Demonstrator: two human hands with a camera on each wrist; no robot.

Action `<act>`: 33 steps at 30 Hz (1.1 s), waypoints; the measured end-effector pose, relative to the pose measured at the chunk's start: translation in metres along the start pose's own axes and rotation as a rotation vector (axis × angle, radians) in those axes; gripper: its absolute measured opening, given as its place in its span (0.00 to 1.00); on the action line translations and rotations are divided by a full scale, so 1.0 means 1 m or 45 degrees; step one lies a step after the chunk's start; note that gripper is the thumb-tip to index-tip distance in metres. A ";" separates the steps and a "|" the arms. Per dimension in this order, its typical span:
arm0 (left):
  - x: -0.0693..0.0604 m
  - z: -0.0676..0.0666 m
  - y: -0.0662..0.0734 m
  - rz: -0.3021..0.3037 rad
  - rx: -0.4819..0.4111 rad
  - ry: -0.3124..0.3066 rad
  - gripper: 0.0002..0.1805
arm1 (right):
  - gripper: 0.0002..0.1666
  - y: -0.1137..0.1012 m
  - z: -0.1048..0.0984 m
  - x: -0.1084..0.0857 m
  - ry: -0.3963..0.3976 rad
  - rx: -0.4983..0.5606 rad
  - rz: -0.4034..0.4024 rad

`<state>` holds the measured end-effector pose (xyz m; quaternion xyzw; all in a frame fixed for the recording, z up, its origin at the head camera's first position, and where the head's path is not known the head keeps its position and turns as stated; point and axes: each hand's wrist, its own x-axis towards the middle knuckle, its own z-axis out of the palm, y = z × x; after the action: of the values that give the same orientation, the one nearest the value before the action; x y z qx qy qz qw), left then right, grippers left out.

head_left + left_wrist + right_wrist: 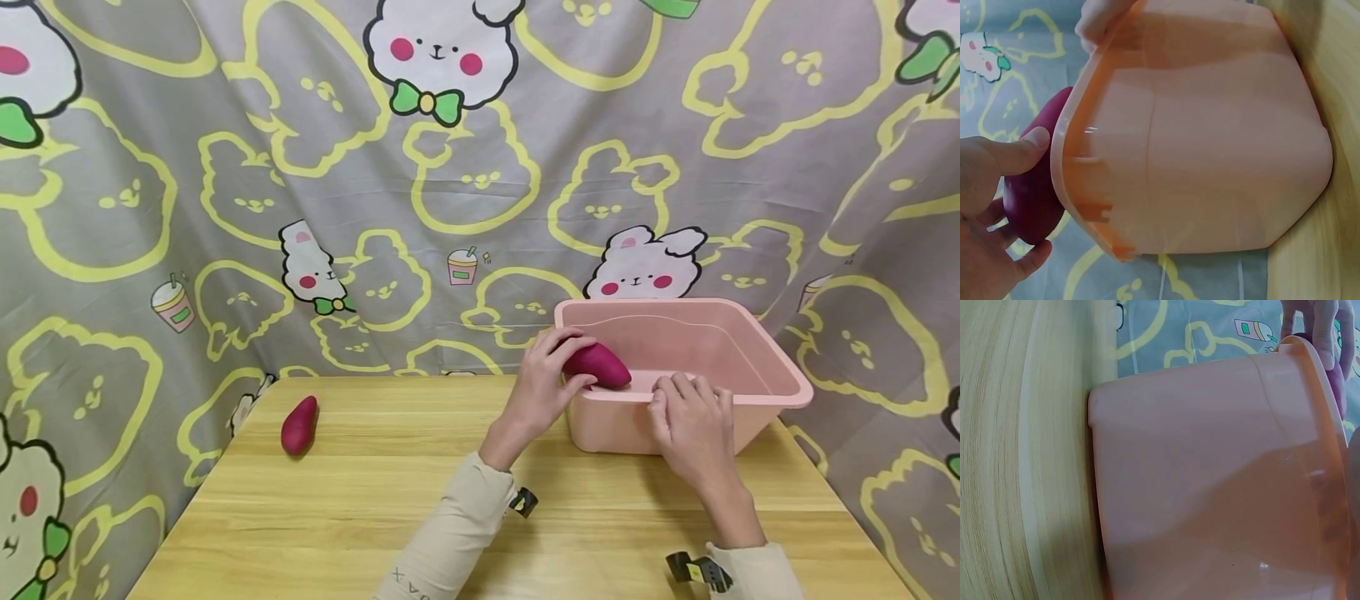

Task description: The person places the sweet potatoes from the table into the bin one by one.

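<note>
My left hand (543, 379) holds a smooth purple-red sweet potato (606, 367) at the left end of a pink plastic bin (618, 425). In the left wrist view the thumb lies on one side of the sweet potato (1032, 194) and fingers on the other, right by the bin's rim (1060, 156). Curled over the near rim is my right hand (693, 425), gripping it. A second purple-red sweet potato (300, 427) lies on the table's far left. From the head view, the near wall hides part of the bin's floor.
The bin stands upright at the right of a wood-grain table (360, 508). A grey curtain (465, 192) with cartoon prints hangs close behind the table and along both sides. Small black devices (697, 571) sit at both wrists.
</note>
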<state>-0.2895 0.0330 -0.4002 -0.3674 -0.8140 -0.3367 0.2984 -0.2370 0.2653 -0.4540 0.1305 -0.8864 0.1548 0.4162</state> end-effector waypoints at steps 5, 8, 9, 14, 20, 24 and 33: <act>0.000 0.002 0.002 0.016 0.054 -0.001 0.26 | 0.16 0.000 0.001 -0.001 -0.008 -0.004 0.006; 0.001 0.003 0.004 0.024 0.090 -0.016 0.25 | 0.16 0.000 0.001 -0.001 -0.014 -0.005 0.010; 0.001 0.004 0.004 0.025 0.103 -0.022 0.25 | 0.16 0.000 0.001 -0.001 -0.015 -0.006 0.010; 0.002 0.007 0.006 0.020 0.116 -0.060 0.25 | 0.16 0.000 0.000 -0.001 -0.015 -0.007 0.010; 0.001 0.009 0.005 0.042 0.087 -0.089 0.20 | 0.16 -0.001 0.001 -0.001 -0.017 -0.001 0.009; -0.001 0.010 0.004 0.061 0.086 -0.084 0.17 | 0.16 -0.001 0.001 -0.001 -0.013 0.000 0.004; -0.005 0.008 0.001 0.054 0.068 -0.077 0.13 | 0.17 -0.001 0.000 -0.001 -0.013 -0.008 0.002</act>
<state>-0.2881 0.0374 -0.4084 -0.3864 -0.8234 -0.2972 0.2906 -0.2361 0.2645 -0.4542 0.1292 -0.8891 0.1515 0.4121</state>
